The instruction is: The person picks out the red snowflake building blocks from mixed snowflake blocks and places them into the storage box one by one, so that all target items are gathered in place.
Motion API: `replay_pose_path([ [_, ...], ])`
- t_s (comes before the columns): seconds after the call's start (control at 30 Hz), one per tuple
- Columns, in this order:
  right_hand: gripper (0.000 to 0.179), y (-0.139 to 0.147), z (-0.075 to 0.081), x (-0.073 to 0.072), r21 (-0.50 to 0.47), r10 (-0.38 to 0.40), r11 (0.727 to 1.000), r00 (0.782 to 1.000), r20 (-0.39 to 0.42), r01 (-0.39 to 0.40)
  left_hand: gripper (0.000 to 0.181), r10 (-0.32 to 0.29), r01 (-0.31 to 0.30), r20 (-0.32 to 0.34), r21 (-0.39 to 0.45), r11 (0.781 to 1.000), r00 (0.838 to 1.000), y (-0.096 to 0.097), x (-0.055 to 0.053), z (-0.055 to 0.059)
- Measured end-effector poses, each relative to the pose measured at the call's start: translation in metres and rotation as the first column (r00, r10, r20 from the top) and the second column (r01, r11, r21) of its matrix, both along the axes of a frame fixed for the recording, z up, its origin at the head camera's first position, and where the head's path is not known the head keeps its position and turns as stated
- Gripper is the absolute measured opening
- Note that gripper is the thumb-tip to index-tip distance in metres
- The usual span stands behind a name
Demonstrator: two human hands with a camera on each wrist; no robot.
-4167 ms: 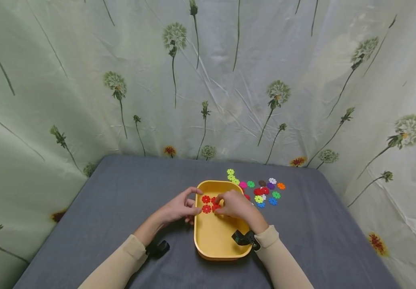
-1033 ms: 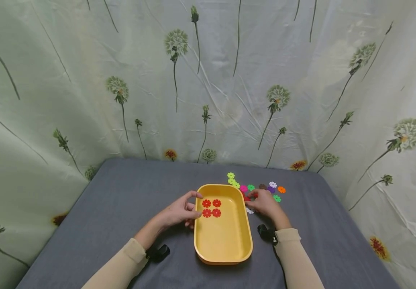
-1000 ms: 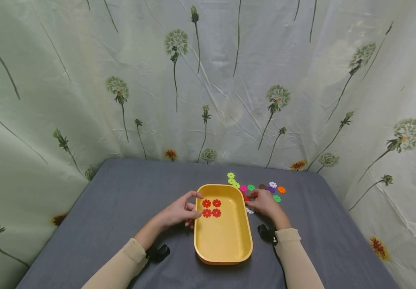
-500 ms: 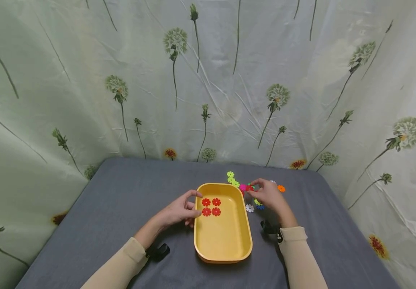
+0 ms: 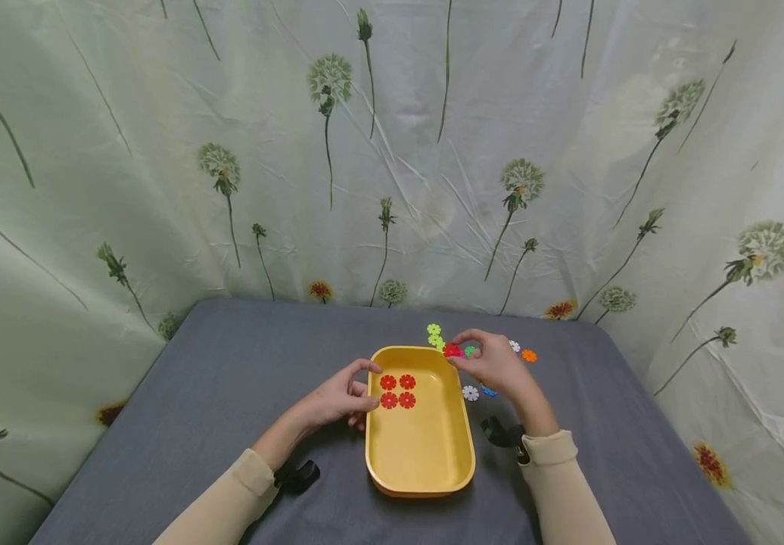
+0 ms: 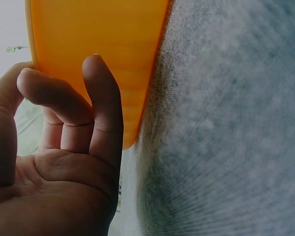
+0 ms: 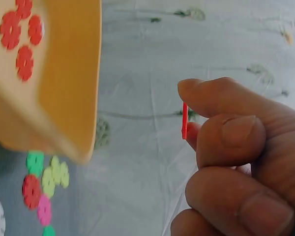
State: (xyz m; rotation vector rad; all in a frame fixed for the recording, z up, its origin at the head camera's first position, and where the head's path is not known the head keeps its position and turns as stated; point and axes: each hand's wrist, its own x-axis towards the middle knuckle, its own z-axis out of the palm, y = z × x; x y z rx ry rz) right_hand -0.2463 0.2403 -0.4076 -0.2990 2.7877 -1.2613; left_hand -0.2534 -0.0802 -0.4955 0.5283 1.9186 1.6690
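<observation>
My right hand (image 5: 497, 371) pinches a red flower-shaped plastic disc (image 5: 452, 350) between thumb and forefinger, over the far right corner of the yellow tray (image 5: 421, 462). Seen edge-on in the right wrist view, the disc (image 7: 185, 122) is a thin red strip. My left hand (image 5: 333, 395) grips the tray's left side, thumb at the rim; in the left wrist view its fingers (image 6: 104, 93) curl along the tray's outer wall (image 6: 130, 29). Several red discs (image 5: 388, 400) lie inside the tray in a square of two rows, near its far left.
Loose flower discs lie on the grey cloth beyond the tray's right side: yellow-green discs (image 5: 434, 330), a white disc (image 5: 470, 393), a blue disc (image 5: 489, 390) and an orange disc (image 5: 529, 355). My right hand covers part of this pile. A floral curtain (image 5: 426, 166) hangs behind.
My right hand has picked a red disc up from the pile and carried it left to the tray's far right corner. The left hand and the tray stay put.
</observation>
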Motion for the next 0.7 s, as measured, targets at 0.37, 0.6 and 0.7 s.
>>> replay_pose_path([
  [0.37, 0.031, -0.037, -0.001, 0.011, -0.004, 0.119, 0.993, 0.99, -0.076, -0.12, 0.06, 0.005, -0.006, 0.019, 0.006, 1.0, 1.0, 0.001, 0.002, 0.002],
  [0.6, 0.032, -0.059, -0.017, 0.009, -0.014, 0.185, 0.983, 0.983, -0.019, -0.185, 0.059, 0.001, -0.001, 0.026, 0.007, 1.0, 1.0, 0.003, 0.001, 0.004],
  [0.7, 0.03, -0.066, -0.023, 0.008, -0.014, 0.203, 0.979, 0.979, -0.002, -0.203, 0.058, -0.008, 0.008, 0.019, 0.011, 1.0, 1.0, 0.003, 0.0, 0.002],
])
